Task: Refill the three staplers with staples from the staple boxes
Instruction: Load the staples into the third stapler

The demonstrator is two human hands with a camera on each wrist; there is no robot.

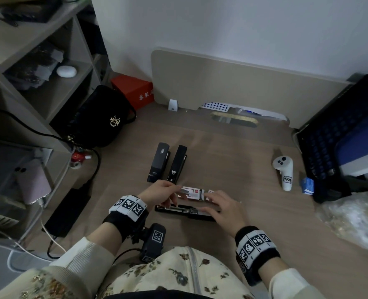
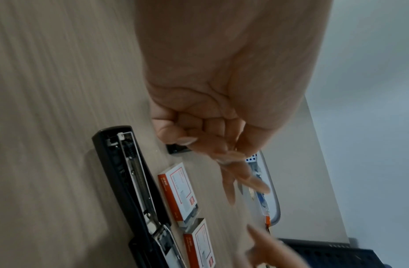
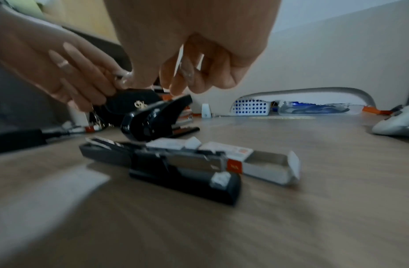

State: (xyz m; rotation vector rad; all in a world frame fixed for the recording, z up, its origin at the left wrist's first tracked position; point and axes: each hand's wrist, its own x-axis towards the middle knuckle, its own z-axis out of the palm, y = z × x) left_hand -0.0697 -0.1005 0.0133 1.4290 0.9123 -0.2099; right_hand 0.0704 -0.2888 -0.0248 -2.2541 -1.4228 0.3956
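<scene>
Two black staplers [image 1: 159,162] [image 1: 177,164] lie closed side by side at mid-desk. A third stapler [image 1: 185,210] [image 2: 130,181] [image 3: 176,172] lies flat with its top swung open, showing the metal channel. Behind it sit two white-and-red staple boxes [image 1: 192,193] [image 2: 178,192]; the right one [image 3: 256,163] has its tray pulled out. My left hand [image 1: 176,188] [image 2: 235,150] hovers over the left box, thumb and forefinger pinching what looks like a short grey strip of staples [image 1: 184,190], blurred. My right hand [image 1: 211,201] [image 3: 187,78] hangs over the open stapler's right end, fingers relaxed and holding nothing.
A black handbag [image 1: 101,119] and red box [image 1: 133,89] stand at the back left beside shelves [image 1: 38,83]. A white controller [image 1: 283,169], small blue box [image 1: 307,186], dark crate [image 1: 329,137] and crumpled plastic [image 1: 355,216] crowd the right. A beige partition [image 1: 222,83] closes the back.
</scene>
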